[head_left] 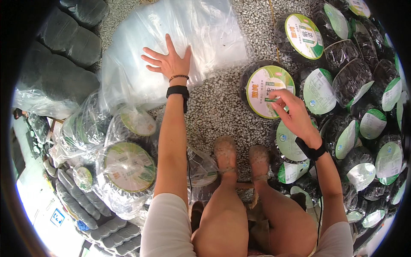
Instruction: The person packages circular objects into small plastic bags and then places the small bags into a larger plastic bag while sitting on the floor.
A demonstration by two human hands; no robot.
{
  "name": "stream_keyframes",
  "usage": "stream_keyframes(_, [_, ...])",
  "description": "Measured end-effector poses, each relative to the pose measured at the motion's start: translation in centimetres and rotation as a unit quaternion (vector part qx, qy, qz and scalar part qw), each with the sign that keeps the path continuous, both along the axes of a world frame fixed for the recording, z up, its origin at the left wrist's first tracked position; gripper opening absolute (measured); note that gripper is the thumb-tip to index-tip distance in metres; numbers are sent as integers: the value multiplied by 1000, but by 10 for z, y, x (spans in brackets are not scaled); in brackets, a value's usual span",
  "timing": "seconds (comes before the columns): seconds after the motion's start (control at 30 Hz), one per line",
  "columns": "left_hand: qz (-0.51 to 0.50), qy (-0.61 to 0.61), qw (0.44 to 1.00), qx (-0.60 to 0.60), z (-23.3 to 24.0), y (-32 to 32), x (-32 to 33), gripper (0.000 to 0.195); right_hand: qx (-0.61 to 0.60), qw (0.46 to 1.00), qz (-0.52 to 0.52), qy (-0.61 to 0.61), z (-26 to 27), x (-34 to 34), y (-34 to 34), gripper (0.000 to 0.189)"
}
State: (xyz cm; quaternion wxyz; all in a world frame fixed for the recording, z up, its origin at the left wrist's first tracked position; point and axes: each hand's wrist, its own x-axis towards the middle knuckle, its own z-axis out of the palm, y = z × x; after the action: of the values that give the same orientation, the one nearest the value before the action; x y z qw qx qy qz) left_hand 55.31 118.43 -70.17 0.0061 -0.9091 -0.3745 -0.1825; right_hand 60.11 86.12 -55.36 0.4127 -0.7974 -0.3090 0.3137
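Note:
My left hand (170,62) is spread with its fingers apart over a stack of clear plastic bags (212,35) on the speckled floor. My right hand (293,112) hovers at or just above a round, dark, film-wrapped pack (257,88) with a green and white label; its thumb and fingers are loosely curled, and whether they touch the pack cannot be told. Behind that pack lies a second labelled round pack (303,37). Left of my legs, similar round packs (130,167) sit inside clear plastic bags.
Many labelled, film-wrapped packs (319,91) are heaped along the right side. Long dark bundles (57,74) lie at the upper left, with more dark rolls (118,234) at the lower left. My feet in sandals (225,154) stand on the speckled floor (213,106) between the piles.

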Motion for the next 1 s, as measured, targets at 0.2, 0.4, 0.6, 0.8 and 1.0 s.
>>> stream_keyframes(0.2, [136, 99, 969, -182, -19, 56, -20, 49, 38, 999, 30, 20, -9, -33, 28, 17])
stream_keyframes(0.4, [13, -234, 925, -297, -18, 136, -72, 21, 22, 994, 106, -10, -19, -33, 38, 16])
stream_keyframes(0.6, [374, -217, 898, -80, 36, 188, -109, 15, 30, 995, 93, -21, -16, -36, 30, 15])
stream_keyframes(0.8, [37, 22, 998, -39, 2, 105, -54, 37, 20, 995, 92, -22, -14, -56, 26, 15])
stream_keyframes(1.0, [204, -166, 924, -278, -49, 128, -84, 32, 3, 990, 133, -44, -12, -76, 11, 14])
